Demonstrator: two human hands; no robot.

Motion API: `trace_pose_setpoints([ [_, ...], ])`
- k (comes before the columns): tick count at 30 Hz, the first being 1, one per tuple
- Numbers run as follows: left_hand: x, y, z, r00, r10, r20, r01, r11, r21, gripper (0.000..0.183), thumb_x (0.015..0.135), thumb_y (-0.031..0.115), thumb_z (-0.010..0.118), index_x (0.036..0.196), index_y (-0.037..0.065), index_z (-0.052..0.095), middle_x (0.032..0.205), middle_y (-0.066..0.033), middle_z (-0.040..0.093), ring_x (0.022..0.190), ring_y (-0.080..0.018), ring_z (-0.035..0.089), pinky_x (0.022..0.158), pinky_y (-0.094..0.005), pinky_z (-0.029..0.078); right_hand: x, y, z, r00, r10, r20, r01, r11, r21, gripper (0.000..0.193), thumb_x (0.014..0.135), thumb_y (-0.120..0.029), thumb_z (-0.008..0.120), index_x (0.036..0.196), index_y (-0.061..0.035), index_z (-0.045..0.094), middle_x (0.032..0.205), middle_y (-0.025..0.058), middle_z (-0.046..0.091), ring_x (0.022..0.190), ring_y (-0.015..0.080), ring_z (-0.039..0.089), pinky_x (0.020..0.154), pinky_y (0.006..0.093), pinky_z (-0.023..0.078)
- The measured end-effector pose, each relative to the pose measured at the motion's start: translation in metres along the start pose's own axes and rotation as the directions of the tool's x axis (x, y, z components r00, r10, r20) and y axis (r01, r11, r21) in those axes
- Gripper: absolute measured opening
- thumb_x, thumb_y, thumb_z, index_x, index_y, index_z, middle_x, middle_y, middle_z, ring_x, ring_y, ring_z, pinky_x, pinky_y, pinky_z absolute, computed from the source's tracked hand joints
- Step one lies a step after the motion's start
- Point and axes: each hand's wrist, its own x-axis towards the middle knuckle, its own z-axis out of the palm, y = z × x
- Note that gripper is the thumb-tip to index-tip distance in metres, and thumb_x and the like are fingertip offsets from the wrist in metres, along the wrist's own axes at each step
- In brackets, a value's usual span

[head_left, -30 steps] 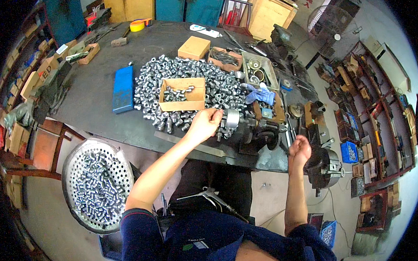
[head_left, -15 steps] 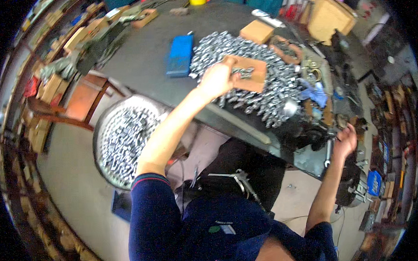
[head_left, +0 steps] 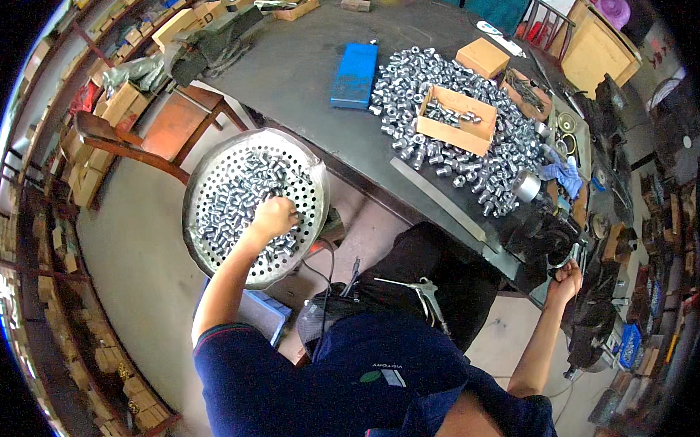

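Observation:
My left hand [head_left: 275, 217] reaches down into a round perforated metal pan [head_left: 308, 162], its fingers curled among small shiny metal sleeves [head_left: 245, 187]. What those fingers grip, if anything, is hidden under the hand. At the table's right edge my right hand [head_left: 566, 283] is closed beside a dark vise-like fixture [head_left: 555, 246], next to a slim silver piece; what it holds is unclear. An open cardboard box [head_left: 471, 143] with a few metal parts lies on a wide heap of metal fittings [head_left: 414, 81] on the dark table [head_left: 299, 89].
A blue case [head_left: 353, 76] and a closed cardboard box [head_left: 483, 57] flank the heap. A flat metal bar [head_left: 438, 198] lies along the near table edge. A wooden chair [head_left: 179, 132] stands behind the pan. A caliper-like metal tool [head_left: 426, 297] rests on my lap.
My left hand has let go of the cardboard box, now on the heap, and moved down left into the pan. The right hand has shifted slightly down beside the fixture and closed.

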Motion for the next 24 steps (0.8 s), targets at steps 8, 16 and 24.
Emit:
trace_pose_setpoints([
  [8, 0.016, 0.024, -0.036, 0.977, 0.081, -0.199, -0.121, 0.973, -0.197, 0.013, 0.065, 0.013, 0.057, 0.071, 0.002, 0.059, 0.066, -0.0151, 0.058, 0.066, -0.0332, 0.057, 0.061, -0.0374, 0.046, -0.025, -0.008, 0.016, 0.999, -0.032, -0.009, 0.032, 0.999, -0.034, 0.022, 0.086, -0.016, 0.041, 0.094, 0.0034, 0.048, 0.066, 0.0005, 0.044, 0.049, 0.0049, 0.032, 0.041, 0.0171, 0.026],
  [16, 0.074, 0.166, -0.088, 0.964, 0.254, -0.074, -0.096, 0.078, -0.992, 0.019, 0.074, -0.003, 0.057, 0.091, -0.005, 0.047, 0.07, -0.0124, 0.058, 0.06, -0.0165, 0.057, 0.059, -0.0249, 0.047, -0.023, -0.011, 0.014, 1.0, 0.007, -0.025, -0.007, 1.0, 0.007, 0.021, 0.085, -0.017, 0.04, 0.09, 0.0012, 0.048, 0.062, 0.0004, 0.044, 0.046, 0.0057, 0.032, 0.04, 0.0186, 0.025],
  [24, 0.13, 0.292, -0.066, 0.861, 0.493, -0.124, -0.061, -0.142, -0.988, 0.017, 0.077, 0.004, 0.057, 0.09, -0.007, 0.055, 0.069, -0.0094, 0.058, 0.054, -0.0128, 0.056, 0.052, -0.0214, 0.045, -0.028, -0.016, 0.021, 0.997, 0.035, -0.072, -0.035, 0.999, -0.003, 0.019, 0.081, -0.011, 0.038, 0.091, 0.0022, 0.047, 0.062, 0.0009, 0.044, 0.046, 0.0056, 0.032, 0.039, 0.0185, 0.025],
])
